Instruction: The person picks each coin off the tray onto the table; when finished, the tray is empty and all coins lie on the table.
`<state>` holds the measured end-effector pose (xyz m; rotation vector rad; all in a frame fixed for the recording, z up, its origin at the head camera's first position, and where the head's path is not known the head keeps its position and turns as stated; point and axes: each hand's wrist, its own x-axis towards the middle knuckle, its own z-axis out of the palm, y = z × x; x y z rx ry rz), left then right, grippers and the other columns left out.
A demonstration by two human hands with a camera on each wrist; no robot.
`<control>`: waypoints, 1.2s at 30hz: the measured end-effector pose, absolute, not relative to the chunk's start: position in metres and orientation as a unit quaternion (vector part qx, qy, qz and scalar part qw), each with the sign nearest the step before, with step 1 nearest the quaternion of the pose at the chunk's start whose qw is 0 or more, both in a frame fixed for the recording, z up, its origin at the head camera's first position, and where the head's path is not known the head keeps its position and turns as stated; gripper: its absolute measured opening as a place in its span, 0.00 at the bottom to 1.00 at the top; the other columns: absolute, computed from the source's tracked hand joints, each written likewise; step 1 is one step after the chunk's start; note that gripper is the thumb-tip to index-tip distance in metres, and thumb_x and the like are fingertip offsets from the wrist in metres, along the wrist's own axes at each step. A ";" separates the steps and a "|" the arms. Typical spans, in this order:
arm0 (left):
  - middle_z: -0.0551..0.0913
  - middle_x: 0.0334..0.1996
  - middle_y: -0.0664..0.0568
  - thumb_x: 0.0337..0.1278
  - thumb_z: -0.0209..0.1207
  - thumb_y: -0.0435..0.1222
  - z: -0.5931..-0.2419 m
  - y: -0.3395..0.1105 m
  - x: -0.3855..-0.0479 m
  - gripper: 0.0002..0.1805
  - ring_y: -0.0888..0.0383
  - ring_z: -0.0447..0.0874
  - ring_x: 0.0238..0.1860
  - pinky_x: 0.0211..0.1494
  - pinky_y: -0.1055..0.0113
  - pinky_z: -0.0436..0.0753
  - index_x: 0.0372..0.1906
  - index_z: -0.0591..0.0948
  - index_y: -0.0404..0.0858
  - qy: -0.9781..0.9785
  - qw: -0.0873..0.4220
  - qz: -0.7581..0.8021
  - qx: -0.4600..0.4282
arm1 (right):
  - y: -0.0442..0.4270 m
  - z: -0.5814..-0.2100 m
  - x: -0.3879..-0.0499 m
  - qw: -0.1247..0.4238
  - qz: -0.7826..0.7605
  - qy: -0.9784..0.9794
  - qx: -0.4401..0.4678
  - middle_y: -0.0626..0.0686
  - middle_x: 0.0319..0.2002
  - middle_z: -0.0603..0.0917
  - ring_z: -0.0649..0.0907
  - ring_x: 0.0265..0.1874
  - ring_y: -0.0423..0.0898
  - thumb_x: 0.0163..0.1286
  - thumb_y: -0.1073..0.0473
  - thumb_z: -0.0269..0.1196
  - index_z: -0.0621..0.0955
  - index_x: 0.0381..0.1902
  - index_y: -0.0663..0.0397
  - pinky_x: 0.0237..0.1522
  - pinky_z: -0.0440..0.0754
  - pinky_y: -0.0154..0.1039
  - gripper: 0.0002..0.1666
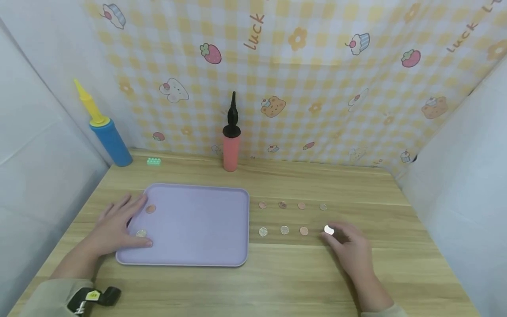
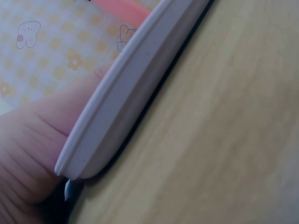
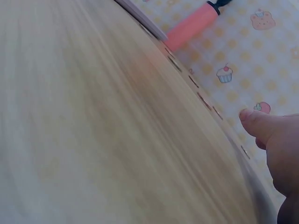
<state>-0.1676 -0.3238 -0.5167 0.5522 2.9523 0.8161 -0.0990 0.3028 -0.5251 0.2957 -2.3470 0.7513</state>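
Note:
My right hand (image 1: 352, 248) pinches a bright, shiny coin (image 1: 328, 230) between thumb and fingertips at the right end of the nearer coin row. In the right wrist view, the thumb (image 3: 261, 126) shows but the coin does not. My left hand (image 1: 115, 226) rests at the left edge of a lilac tray (image 1: 194, 224), fingers spread and thumb lying over the tray. A copper coin (image 1: 151, 208) and a silver coin (image 1: 141, 233) lie on the tray beside that hand. Right of the tray, two rows of coins lie flat, including a silver coin (image 1: 263, 231) and a copper coin (image 1: 303, 231).
A pink hand pump (image 1: 231, 152) with a black nozzle stands behind the tray. A blue and yellow pump (image 1: 112, 141) leans at the back left, near a small green toy brick (image 1: 153, 161). Patterned cloth (image 1: 301, 88) hangs along the wooden table's back.

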 end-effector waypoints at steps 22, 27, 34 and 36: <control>0.56 0.82 0.31 0.39 0.83 0.59 -0.516 -0.322 -0.168 0.73 0.24 0.40 0.82 0.78 0.30 0.27 0.86 0.54 0.34 0.946 0.007 0.268 0.184 | 0.311 -0.518 -0.097 0.153 0.297 -0.942 0.017 0.61 0.50 0.87 0.73 0.57 0.62 0.59 0.55 0.82 0.92 0.46 0.57 0.53 0.68 0.54 0.19; 0.55 0.83 0.32 0.40 0.82 0.58 -0.516 -0.324 -0.168 0.73 0.25 0.39 0.82 0.78 0.30 0.26 0.86 0.53 0.36 0.947 0.009 0.265 0.183 | 0.309 -0.521 -0.098 0.179 0.295 -0.938 0.042 0.61 0.47 0.87 0.74 0.54 0.62 0.56 0.59 0.83 0.93 0.43 0.57 0.54 0.64 0.55 0.17; 0.55 0.83 0.32 0.40 0.82 0.58 -0.518 -0.325 -0.167 0.73 0.26 0.38 0.83 0.79 0.31 0.26 0.86 0.52 0.36 0.948 0.011 0.262 0.182 | 0.309 -0.523 -0.098 0.189 0.288 -0.937 0.051 0.63 0.48 0.85 0.73 0.55 0.65 0.58 0.60 0.82 0.93 0.43 0.55 0.54 0.63 0.60 0.15; 0.56 0.83 0.31 0.40 0.82 0.59 -0.518 -0.324 -0.167 0.73 0.25 0.38 0.83 0.79 0.31 0.26 0.86 0.52 0.36 0.947 0.015 0.264 0.181 | 0.309 -0.523 -0.098 0.190 0.290 -0.937 0.053 0.63 0.48 0.85 0.73 0.54 0.64 0.59 0.61 0.82 0.93 0.44 0.56 0.55 0.63 0.62 0.15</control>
